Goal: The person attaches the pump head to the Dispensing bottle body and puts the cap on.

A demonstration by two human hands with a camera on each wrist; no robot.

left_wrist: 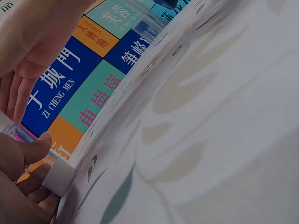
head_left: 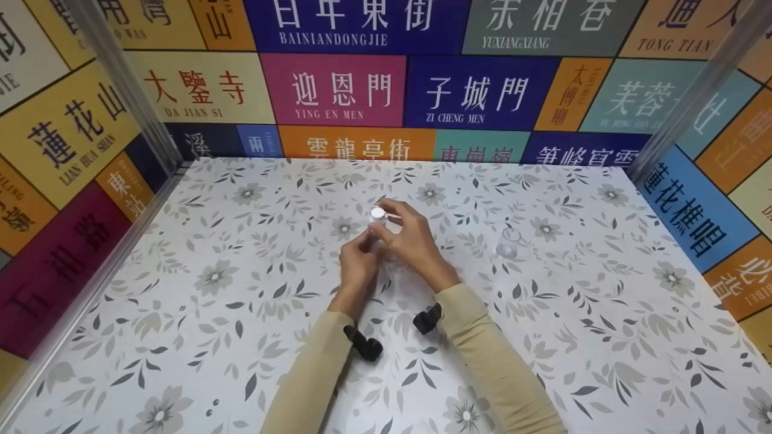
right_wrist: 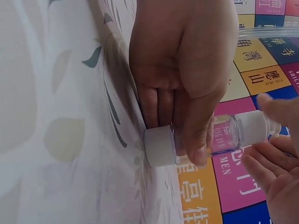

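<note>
Near the middle of the table a small clear bottle [right_wrist: 224, 135] stands upright, with a white base piece [right_wrist: 159, 145] at the tabletop. My left hand [head_left: 360, 265] grips its clear body, the thumb [right_wrist: 198, 154] lying across it. At its upper end is a white cap [head_left: 377, 213] with a small tab sticking out on the right. Thumb and fingers of my right hand [head_left: 416, 241] pinch around this cap from the right side. The left wrist view has the right hand's fingers pointing down beside the bottle's upper part, with the cap mostly hidden.
To the right of the hands a small transparent container [head_left: 509, 242] stands on the white floral tabletop [head_left: 265, 355]. Panels with coloured lettering [head_left: 341, 90] enclose the table at the back and both sides, with clear posts at the corners.
</note>
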